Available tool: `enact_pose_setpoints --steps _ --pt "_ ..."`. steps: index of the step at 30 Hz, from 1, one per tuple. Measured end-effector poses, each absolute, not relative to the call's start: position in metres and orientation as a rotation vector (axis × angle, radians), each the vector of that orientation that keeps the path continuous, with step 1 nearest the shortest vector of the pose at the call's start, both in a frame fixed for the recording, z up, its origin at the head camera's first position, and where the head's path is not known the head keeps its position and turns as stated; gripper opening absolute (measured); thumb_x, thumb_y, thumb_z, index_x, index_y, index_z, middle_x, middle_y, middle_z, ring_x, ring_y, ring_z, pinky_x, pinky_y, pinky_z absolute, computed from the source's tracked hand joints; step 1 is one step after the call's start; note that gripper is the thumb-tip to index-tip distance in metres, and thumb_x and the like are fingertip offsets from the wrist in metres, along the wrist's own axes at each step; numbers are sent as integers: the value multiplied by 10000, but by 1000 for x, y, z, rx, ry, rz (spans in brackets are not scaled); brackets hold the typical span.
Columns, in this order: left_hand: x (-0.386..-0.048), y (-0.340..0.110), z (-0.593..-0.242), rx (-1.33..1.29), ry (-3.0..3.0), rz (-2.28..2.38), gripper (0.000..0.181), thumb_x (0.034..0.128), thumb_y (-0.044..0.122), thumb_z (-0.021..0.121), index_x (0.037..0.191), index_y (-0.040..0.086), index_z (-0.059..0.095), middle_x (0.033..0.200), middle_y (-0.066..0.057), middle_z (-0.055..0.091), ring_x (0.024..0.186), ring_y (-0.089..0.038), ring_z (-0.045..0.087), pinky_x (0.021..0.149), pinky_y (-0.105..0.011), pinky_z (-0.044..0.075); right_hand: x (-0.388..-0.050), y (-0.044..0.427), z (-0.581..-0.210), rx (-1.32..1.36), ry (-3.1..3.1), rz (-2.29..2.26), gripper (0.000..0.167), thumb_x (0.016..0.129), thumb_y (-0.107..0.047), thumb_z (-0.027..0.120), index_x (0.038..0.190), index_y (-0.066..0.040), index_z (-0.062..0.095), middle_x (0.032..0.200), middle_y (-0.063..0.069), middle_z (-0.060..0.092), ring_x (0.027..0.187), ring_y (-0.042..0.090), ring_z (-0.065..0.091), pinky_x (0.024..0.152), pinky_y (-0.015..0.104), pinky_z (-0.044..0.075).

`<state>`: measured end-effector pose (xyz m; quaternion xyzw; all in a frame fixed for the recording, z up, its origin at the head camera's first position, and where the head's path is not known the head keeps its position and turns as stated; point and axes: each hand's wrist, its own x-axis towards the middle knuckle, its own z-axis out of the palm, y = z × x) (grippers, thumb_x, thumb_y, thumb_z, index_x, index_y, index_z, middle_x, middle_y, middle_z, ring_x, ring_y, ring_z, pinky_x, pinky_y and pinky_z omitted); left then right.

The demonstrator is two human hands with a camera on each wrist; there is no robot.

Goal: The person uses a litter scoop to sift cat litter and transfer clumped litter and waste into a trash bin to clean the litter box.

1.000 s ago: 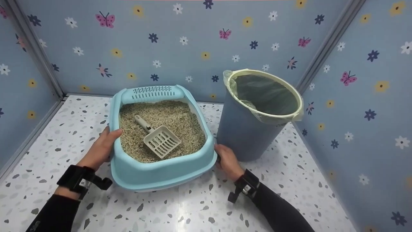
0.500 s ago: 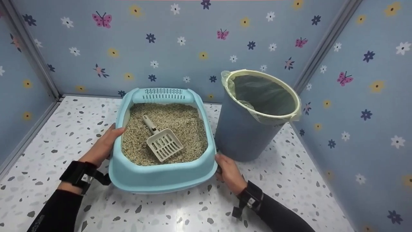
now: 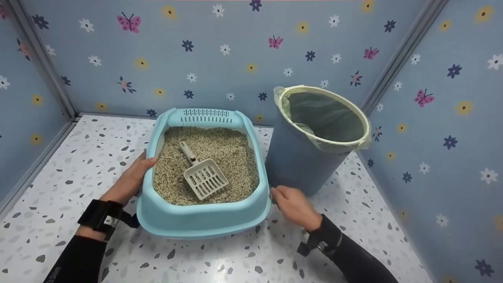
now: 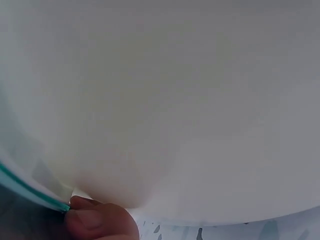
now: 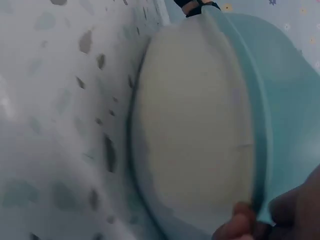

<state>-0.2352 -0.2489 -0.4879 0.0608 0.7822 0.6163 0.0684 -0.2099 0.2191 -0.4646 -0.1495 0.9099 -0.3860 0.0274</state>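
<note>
A light blue litter tray [image 3: 204,220] holds grainy litter [image 3: 235,145], with a beige slotted scoop [image 3: 206,179] lying on top. My left hand [image 3: 127,181] grips the tray's left rim, thumb over the edge. At the right front rim, my right hand [image 3: 294,206] has its fingers bent at the edge. In the left wrist view, fingertips of the left hand [image 4: 102,220] touch the rim beside the pale tray base [image 4: 175,100]. The right wrist view has the right hand [image 5: 290,215] pinching the blue rim above the pale base [image 5: 200,125].
A tall blue-grey bin [image 3: 300,169] with a cream rim and a translucent liner stands close to the tray's right side. Behind is a flowered wall [image 3: 224,78], with side walls at left and right. The speckled white surface [image 3: 184,263] lies under the tray.
The tray has turned from a slant to nearly straight, and its back end has moved right, the scoop with it. My right hand has shifted slightly right and down.
</note>
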Motion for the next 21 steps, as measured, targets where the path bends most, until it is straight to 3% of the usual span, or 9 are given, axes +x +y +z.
enact_pose_setpoints --steps 6,12,17,19,21 --pt "-235 -248 -490 195 2360 1867 849 1143 600 374 1796 270 -57 1811 -323 54 1565 -593 292 1218 -747 303 -214 198 -383 -904 3092 -884 376 1146 -281 649 787 -189 587 675 -73 463 602 123 474 578 352 436" --pt "-235 -254 -489 164 2385 1819 862 1134 627 377 1796 281 -54 1777 -371 124 1485 -602 406 1083 -652 476 -255 136 -326 -1316 2848 -528 264 1138 -323 662 928 -167 699 774 -61 601 682 115 557 655 337 501" --pt "-234 -256 -488 142 2388 1805 872 1132 638 390 1798 286 -48 1714 -415 245 1333 -593 565 825 -479 615 -294 73 -318 -1415 2665 -18 191 1135 -298 653 1112 -138 755 1040 0 755 908 176 701 853 369 600" --pt "-234 -255 -487 141 2389 1804 876 1130 641 394 1797 286 -49 1711 -422 244 1328 -594 569 814 -480 622 -307 52 -325 -1438 2650 164 155 1108 -254 681 1178 -143 764 1138 6 762 981 178 700 877 369 610" --pt "-234 -253 -486 142 2390 1798 882 1129 639 393 1795 282 -63 1736 -412 193 1379 -610 523 875 -548 614 -318 35 -336 -1495 2639 346 152 1083 -154 669 1198 -146 768 1154 26 742 927 177 660 792 353 597"
